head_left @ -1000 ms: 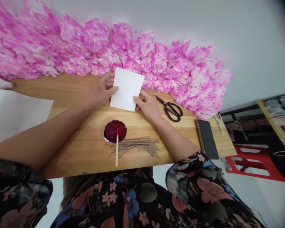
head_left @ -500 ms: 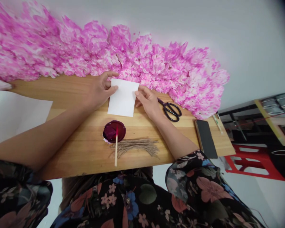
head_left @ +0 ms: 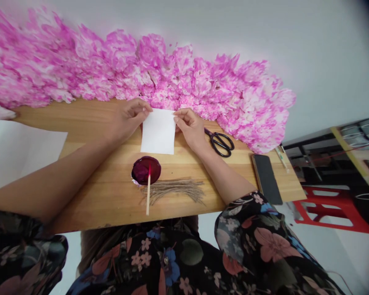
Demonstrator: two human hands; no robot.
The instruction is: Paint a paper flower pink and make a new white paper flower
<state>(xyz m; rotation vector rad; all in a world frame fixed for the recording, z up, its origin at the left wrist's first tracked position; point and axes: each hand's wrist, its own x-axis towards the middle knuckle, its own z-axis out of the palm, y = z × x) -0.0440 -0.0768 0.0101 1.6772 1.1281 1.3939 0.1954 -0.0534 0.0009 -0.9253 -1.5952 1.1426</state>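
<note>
"Step?"
"Squaring up paper point(head_left: 158, 133), I'd guess: my L hand point(head_left: 131, 119) & R hand point(head_left: 190, 130) pinch it by top corners, nr worktop point(head_left: 89, 207) back edge."
"Next?"
"Prob. needs both grips even."

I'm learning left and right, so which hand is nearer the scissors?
Right. The right hand pinches the small paper at its upper right corner, close beside the scissors; the left hand is farther, at the paper's upper left corner.

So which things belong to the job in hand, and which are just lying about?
Likely the job:
white paper, held by left hand and right hand
stick in dark red liquid
brown strands
scissors
larger white sheet

Probably just lying about:
phone
red stool
perhaps pink flowers
</note>
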